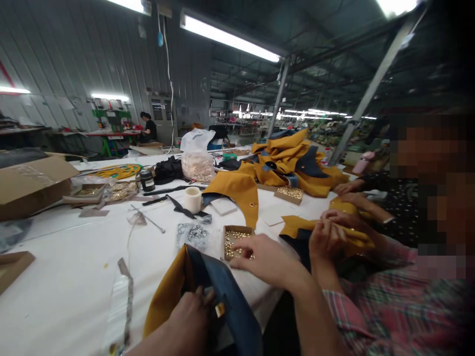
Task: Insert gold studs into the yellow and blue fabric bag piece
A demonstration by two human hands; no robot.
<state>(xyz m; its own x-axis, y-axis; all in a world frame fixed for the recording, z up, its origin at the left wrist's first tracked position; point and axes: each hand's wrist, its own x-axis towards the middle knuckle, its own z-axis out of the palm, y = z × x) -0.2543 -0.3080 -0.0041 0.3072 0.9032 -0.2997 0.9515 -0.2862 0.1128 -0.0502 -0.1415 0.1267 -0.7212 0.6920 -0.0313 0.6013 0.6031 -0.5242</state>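
While our left hand (189, 316) reaches into the mouth of the bag (226, 282) close in front of us, our right hand (266, 259) is at the box (239, 229) of studs (232, 237) just beyond, on the worktop (74, 277). The right thumb and forefinger stand apart, the tips among the studs or just above them; the left fingers are partly hidden, so we cannot tell whether they pinch anything. We judge the bag light and soft yet firm enough to hold its folds, with a matte face that should grip well rather than slide; its long upper edge looks the best place to take hold. The studs should be hard, nearly weightless and slippery, easiest to lift singly by the rim between fingertip and thumb. The bag shows mustard yellow on one side and dark blue on the other, standing open, with a small gold tab (220, 310) near our left fingers. The studs are tiny, round and shiny gold, scattered loosely across the box.
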